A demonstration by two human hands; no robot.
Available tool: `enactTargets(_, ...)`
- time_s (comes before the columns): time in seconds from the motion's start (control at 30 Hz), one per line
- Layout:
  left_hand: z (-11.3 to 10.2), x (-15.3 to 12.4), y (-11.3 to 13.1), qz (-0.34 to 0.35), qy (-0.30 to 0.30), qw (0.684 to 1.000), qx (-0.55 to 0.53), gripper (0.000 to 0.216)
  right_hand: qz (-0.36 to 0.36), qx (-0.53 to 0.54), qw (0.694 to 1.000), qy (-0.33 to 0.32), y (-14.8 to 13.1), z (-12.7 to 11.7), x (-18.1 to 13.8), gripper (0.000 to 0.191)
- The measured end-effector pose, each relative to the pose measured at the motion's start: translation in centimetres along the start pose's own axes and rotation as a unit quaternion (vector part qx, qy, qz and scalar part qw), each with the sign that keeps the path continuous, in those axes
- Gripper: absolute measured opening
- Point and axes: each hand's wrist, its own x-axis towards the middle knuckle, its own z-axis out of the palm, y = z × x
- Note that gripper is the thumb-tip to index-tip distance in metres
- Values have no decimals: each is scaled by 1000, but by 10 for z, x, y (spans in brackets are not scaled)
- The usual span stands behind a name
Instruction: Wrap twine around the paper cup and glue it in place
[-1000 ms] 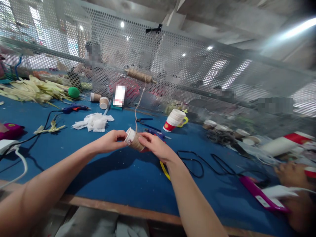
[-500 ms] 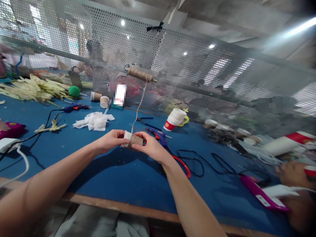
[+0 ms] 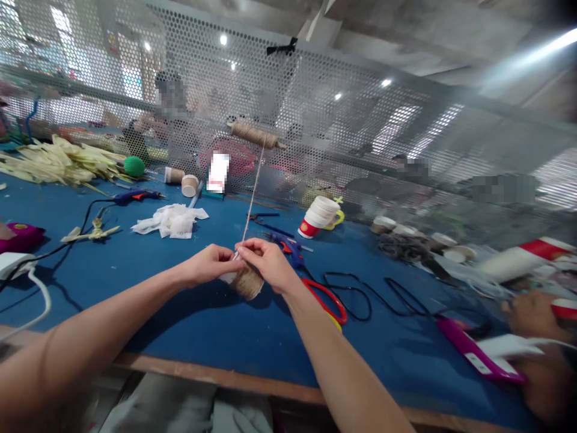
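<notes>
Over the middle of the blue table, my left hand (image 3: pixel 210 263) is closed on the rim side of a small paper cup (image 3: pixel 249 285) wrapped with brown twine. The cup is tilted, its wrapped bottom end pointing down to the right. At the cup's upper edge, my right hand (image 3: pixel 267 260) pinches the twine (image 3: pixel 253 204), fingertips close to my left thumb. The twine runs taut up to a spool (image 3: pixel 255 135) mounted at the perforated screen. My fingers hide part of the rim.
Right of my hands lie a blue glue gun (image 3: pixel 293 249) and red-handled scissors (image 3: pixel 331 297). Behind stand stacked paper cups (image 3: pixel 318 215); white tissue (image 3: pixel 174 221) lies left. A purple power strip (image 3: pixel 478 355) and another person's hand (image 3: pixel 532 316) are at the right.
The wrapped cup has tipped, its bottom end now lower. My right hand has moved from the cup's wrapped side to the twine at its upper edge. The twine has gone from slack to taut.
</notes>
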Motion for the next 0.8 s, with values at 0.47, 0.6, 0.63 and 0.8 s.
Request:
enactTargets(0.47,7,-7,11,-34,-85,994,-57,25,57,139,988,36,-31,-25,50,10)
enactTargets(0.6,10,-10,11,-37,-127,990,-51,24,49,104,991,72,-49,-39,83,7)
enactTargets(0.63,10,-11,11,-38,-137,988,-52,24,40,93,991,84,-53,-42,89,8)
enactTargets(0.8,9,-14,16,-40,-161,983,-81,23,5,27,994,106,-45,-43,83,14)
